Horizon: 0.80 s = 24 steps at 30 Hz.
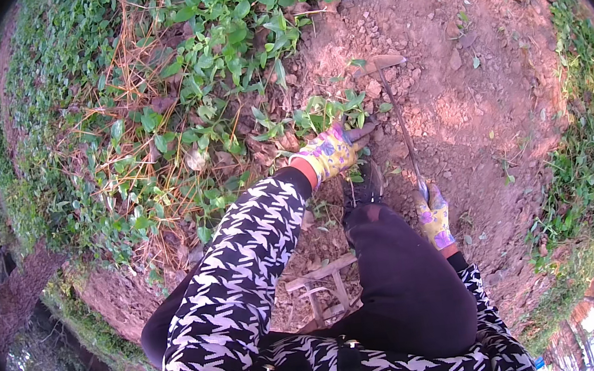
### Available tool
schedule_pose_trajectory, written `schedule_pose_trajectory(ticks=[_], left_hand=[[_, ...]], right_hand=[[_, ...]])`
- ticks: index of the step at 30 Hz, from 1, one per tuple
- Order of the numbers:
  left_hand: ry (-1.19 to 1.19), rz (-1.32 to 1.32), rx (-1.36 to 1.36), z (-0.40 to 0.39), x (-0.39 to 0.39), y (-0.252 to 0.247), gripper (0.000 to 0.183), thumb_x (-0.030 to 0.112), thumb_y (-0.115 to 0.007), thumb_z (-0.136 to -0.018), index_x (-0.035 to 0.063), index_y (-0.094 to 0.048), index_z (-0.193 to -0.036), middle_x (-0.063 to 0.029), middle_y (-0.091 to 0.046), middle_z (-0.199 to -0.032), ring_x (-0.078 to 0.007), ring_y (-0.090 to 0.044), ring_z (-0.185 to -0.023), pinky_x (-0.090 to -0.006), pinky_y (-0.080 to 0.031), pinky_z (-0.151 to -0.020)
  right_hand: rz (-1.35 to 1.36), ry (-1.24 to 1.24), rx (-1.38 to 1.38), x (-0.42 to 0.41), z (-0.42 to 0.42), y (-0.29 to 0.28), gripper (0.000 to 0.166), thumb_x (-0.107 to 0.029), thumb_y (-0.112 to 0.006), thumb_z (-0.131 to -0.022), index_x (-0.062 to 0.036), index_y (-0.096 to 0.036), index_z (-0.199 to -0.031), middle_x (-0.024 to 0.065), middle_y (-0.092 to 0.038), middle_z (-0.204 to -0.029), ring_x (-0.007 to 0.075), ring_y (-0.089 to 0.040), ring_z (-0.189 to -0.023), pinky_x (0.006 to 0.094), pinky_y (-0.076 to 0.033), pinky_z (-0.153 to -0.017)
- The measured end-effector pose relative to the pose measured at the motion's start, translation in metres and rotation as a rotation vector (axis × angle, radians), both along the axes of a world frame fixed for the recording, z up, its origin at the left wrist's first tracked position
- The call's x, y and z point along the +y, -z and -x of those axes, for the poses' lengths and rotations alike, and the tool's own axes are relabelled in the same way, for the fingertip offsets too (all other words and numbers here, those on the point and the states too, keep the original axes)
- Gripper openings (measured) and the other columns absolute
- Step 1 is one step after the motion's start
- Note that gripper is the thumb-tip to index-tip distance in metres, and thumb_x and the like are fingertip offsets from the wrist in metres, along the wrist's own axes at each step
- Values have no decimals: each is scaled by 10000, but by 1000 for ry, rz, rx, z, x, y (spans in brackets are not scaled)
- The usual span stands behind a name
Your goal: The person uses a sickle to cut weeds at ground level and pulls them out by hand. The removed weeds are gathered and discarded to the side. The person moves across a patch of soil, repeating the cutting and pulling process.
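Note:
My left hand [333, 150], in a yellow floral glove, reaches into low leafy plants [327, 112] at the edge of the bare soil. Its darker fingertips point right, close to the ground; whether they grip a stem I cannot tell. My right hand [434, 216], in a matching glove, is closed around the near end of a small long-handled hoe [403, 130]. The hoe's thin shaft runs away from me, and its flat, soil-coloured blade [379, 63] rests on loose clods beyond my left hand. My dark shoe [364, 183] is just below the left hand.
Dense green ground cover [70, 102] with dry pine needles [132, 66] spreads on the left. Crumbly reddish soil [473, 80] lies ahead and to the right, bordered by a grassy strip [589, 161]. A wooden frame [322, 279] is between my legs. A tree trunk [23, 291] stands far left.

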State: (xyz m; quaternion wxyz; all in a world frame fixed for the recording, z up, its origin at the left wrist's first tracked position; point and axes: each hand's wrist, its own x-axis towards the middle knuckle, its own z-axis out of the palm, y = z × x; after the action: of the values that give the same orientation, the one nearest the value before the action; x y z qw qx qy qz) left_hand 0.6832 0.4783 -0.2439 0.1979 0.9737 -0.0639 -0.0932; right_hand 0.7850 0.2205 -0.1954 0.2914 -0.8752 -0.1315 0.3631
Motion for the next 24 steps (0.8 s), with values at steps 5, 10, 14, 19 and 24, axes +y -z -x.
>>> schedule_pose_trajectory(ticks=[5, 10, 14, 19, 24], left_hand=[[-322, -68, 524, 36, 27, 22, 192, 218, -523, -781, 79, -565, -906, -133, -552, -980, -264, -551, -916, -417, -375, -880], [-481, -145, 464, 113, 68, -6, 410, 360, -641, -688, 71, -548, -964, -140, -552, -948, -302, -565, -856, -406, -442, -724], [-622, -136, 482, 150, 53, -34, 441, 383, -640, -680, 66, -555, -974, -140, -561, -932, -312, -563, -869, -427, -426, -718], [-703, -44, 515, 157, 27, -36, 393, 321, -633, -688, 73, -541, -979, -148, -553, -960, -319, -556, -894, -435, -412, -720], [-630, 4, 537, 147, 19, -45, 416, 111, -581, -631, 52, -505, -1036, -163, -517, -1060, -323, -540, -927, -419, -425, -747]], right_hand=[[13, -81, 57, 12, -10, -5, 307, -271, -581, -796, -4, -532, -941, 71, -528, -612, 118, -492, -567, 294, -417, -529], [-220, -122, -224, 70, -46, 21, 291, -301, -585, -806, -22, -508, -838, 77, -513, -571, 155, -505, -511, 320, -394, -480], [-201, -36, -315, 190, -65, 0, 315, -319, -535, -826, -10, -500, -877, 135, -543, -633, 264, -568, -594, 376, -412, -531], [-220, -110, -413, 288, -90, 3, 366, -294, -512, -818, 26, -506, -996, 234, -588, -792, 360, -585, -750, 409, -443, -648], [-193, -202, -297, 294, -85, 37, 400, -186, -511, -775, 40, -469, -1102, 264, -574, -905, 388, -563, -862, 400, -447, -733]])
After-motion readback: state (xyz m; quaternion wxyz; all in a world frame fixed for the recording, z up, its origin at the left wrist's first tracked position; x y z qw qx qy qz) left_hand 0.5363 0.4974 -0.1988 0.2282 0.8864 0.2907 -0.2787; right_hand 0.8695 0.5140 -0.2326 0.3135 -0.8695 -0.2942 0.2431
